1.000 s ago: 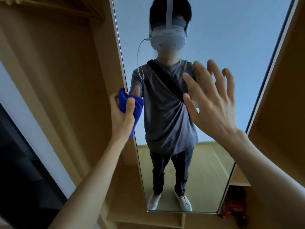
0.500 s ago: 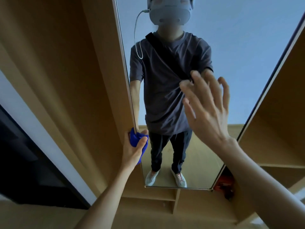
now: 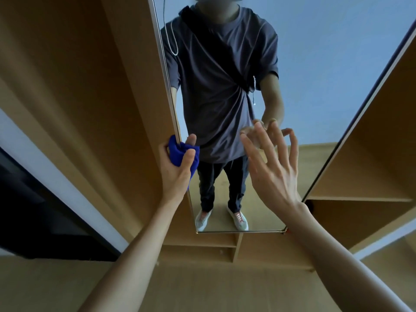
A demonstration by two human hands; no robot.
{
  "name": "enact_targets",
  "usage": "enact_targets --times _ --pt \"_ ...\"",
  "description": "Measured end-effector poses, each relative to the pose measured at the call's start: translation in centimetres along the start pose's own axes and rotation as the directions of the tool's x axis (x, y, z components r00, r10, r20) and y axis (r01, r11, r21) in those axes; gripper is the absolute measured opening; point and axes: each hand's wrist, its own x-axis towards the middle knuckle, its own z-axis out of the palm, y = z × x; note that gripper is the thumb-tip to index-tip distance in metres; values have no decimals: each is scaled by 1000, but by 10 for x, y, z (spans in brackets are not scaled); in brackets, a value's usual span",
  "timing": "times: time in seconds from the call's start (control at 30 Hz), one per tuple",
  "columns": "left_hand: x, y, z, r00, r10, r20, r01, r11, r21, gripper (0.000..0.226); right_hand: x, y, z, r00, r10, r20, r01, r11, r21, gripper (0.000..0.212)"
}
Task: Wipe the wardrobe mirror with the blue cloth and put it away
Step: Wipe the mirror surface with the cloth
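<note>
A tall wardrobe mirror (image 3: 315, 64) with a thin metal frame stands in front of me, reflecting a person. My left hand (image 3: 174, 171) grips a bunched blue cloth (image 3: 177, 153) and holds it against the mirror's left edge, about two thirds of the way down. My right hand (image 3: 273, 167) is raised in front of the glass with fingers spread and loosely bent, holding nothing. Whether its fingertips touch the glass I cannot tell.
Light wooden wardrobe panels (image 3: 90, 97) flank the mirror on the left. Open wooden shelves (image 3: 364, 174) rise on the right. A low shelf with a divider (image 3: 236, 246) sits under the mirror. A dark opening (image 3: 33, 221) lies at the far left.
My left hand with the cloth has slid down the mirror's left edge. My right hand has dropped lower and its fingers have bent a little. The view has tilted downward.
</note>
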Motion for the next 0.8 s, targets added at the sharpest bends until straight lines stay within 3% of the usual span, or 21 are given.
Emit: enact_targets --times 0.23,0.37,0.8 --pt "-43 -65 -17 980 -199 3 190 940 283 25 -9 -5 5 1000 20 0 -20 1000 10 60" --pt "-60 -87 -22 956 -293 -29 280 873 399 26 -8 -4 7 1000 16 -7 -16 1000 17 56" --pt "-34 -51 4 979 -135 -156 164 967 197 31 -8 0 10 1000 14 -4 -14 999 40 50"
